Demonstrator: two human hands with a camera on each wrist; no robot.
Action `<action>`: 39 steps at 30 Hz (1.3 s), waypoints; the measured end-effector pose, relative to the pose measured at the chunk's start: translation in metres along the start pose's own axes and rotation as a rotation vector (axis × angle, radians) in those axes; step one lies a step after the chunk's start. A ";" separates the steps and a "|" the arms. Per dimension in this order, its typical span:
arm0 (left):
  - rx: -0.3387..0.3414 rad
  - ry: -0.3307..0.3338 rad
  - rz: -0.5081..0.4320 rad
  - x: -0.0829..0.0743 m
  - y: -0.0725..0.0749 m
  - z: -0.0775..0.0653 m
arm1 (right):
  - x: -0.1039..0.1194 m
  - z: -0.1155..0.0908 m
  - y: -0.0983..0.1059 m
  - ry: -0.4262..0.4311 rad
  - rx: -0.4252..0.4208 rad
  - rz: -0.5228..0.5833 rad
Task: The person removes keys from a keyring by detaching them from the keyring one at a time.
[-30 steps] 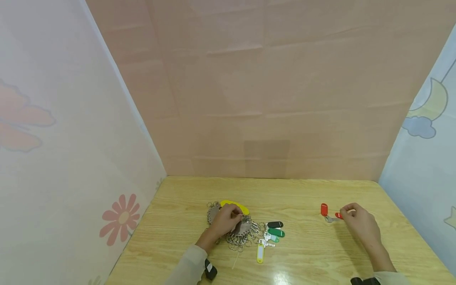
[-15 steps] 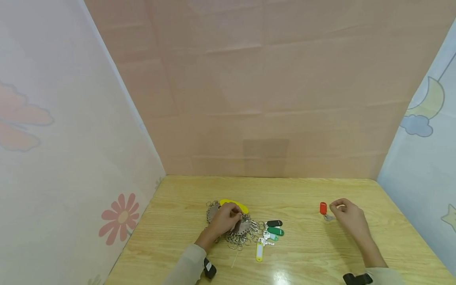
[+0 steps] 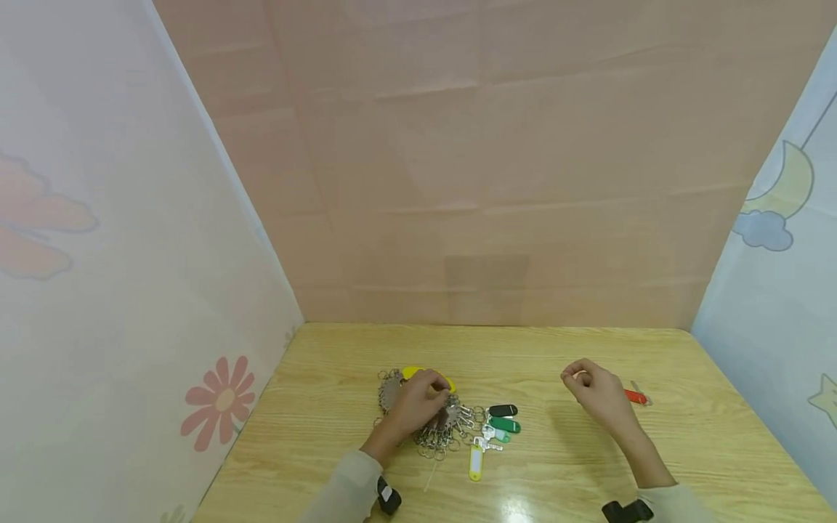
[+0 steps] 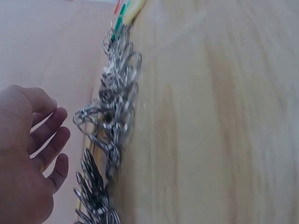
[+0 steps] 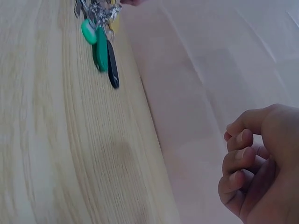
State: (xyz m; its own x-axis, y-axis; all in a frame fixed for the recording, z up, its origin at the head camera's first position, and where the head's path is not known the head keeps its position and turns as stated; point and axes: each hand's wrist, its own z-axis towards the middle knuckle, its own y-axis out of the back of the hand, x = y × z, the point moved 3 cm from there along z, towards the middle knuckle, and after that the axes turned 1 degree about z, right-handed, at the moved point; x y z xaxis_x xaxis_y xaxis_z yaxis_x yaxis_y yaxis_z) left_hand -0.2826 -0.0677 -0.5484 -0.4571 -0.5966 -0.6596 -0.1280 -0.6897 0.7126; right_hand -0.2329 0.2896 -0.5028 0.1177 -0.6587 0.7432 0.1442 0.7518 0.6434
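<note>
At left centre of the lower frame, a grey metal disc edged with rings, partly covered by your left hand; its fingers bend loosely, and nothing shows between them. Behind that hand, a yellow piece, its middle hidden. Below and right of the hand, a ring-and-clip cluster, too tangled to count; in the left wrist view, your fingertips lie apart from it. Lower centre: a black tag above a green tag; below them, a yellow tag frames a white label. Lower right: your right hand above the table, fingers loosely curled, no object visible in them. At its far side, a red tag, partly hidden, beside small metal parts, hard to make out.
</note>
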 end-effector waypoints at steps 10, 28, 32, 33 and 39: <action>0.070 -0.082 -0.090 -0.019 -0.010 0.002 | 0.023 0.001 -0.039 0.045 0.074 0.050; 0.012 -0.265 0.364 -0.036 -0.034 0.007 | 0.042 -0.004 -0.098 0.194 0.240 -0.064; 0.036 -0.254 0.454 -0.037 -0.038 0.007 | 0.043 -0.005 -0.105 0.227 0.252 -0.100; 0.042 -0.253 0.468 -0.038 -0.040 0.007 | 0.043 -0.006 -0.107 0.230 0.253 -0.109; 0.059 -0.272 0.534 -0.039 -0.046 0.004 | 0.039 -0.008 -0.114 0.242 0.239 -0.153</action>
State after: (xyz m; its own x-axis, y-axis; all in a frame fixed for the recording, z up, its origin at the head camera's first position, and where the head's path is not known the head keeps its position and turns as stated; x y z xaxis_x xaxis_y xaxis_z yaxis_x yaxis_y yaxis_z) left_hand -0.2625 -0.0102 -0.5544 -0.6793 -0.7228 -0.1274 0.1361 -0.2946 0.9459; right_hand -0.2371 0.1780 -0.5490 0.3458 -0.7311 0.5881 -0.0516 0.6110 0.7899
